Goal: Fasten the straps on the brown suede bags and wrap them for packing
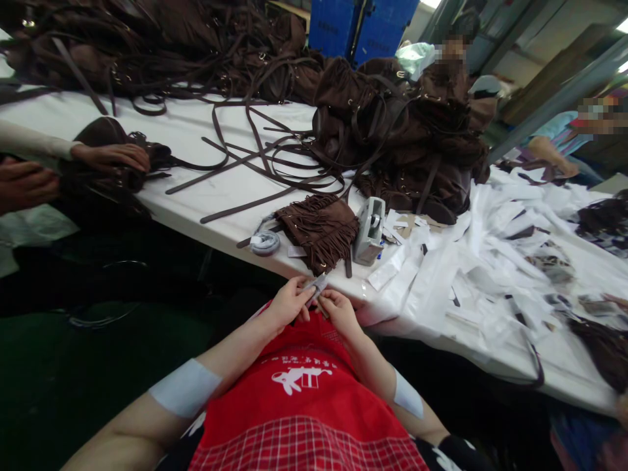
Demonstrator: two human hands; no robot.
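My left hand (pixel 290 302) is closed on a thin grey strip-like piece (pixel 318 285) that ends in a point, just off the table's front edge. My right hand (pixel 340 311) is beside it, its fingertips pinched together low on the same spot; what they grip is too small to make out. Just beyond both hands, a dark brown fringed bag (pixel 321 226) lies on the white table (pixel 230 226). A coiled grey band (pixel 265 243) is left of the bag, and a grey tape dispenser (pixel 369 232) stands at its right.
Brown bags (pixel 392 131) with long straps are heaped along the back. White wrapping sheets (pixel 490 229) cover the table's right side. At left, a co-worker's hand (pixel 115 157) rests on another brown bag. Blue bins (pixel 336 29) stand behind; another person (pixel 554 140) is at far right.
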